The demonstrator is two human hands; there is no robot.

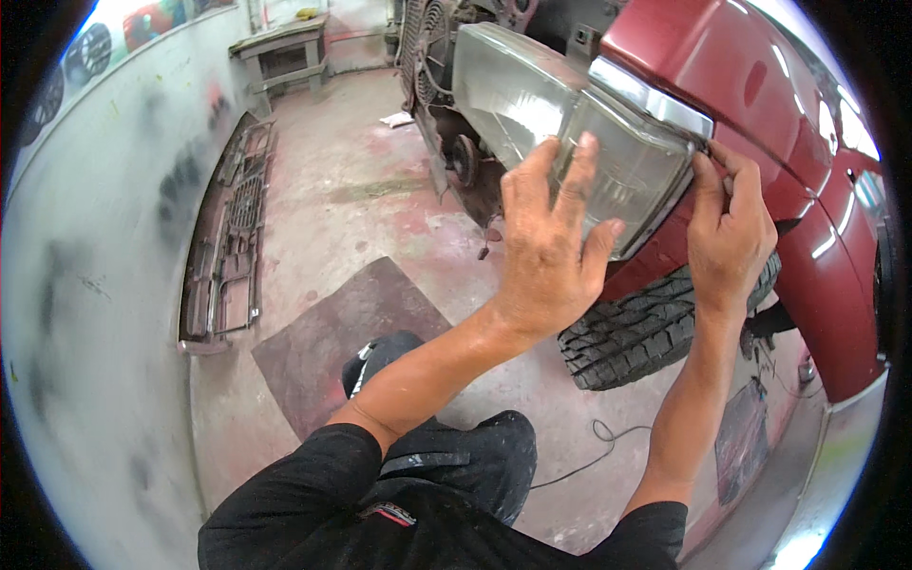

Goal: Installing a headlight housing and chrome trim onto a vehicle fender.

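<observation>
At the front corner of a dark red vehicle, a clear corner lamp (638, 163) sits beside a large clear headlight (508, 90). My left hand (551, 242) is open, its fingers spread over the lamp faces near the seam between them. At the corner lamp's outer edge, against the red fender (750, 71), my right hand (730, 223) is closed, thumb and index fingertips pinching close to the rim. Whatever lies between those fingertips is too small to make out. A chrome trim strip (655, 100) runs above the corner lamp.
Below the fender is a knobbly tyre (632, 332). A dark mat (356, 328) lies by my legs, and a thin cable (594, 451) crosses the floor. A removed front grille (237, 218) leans along the left wall. A workbench (285, 43) stands at the back.
</observation>
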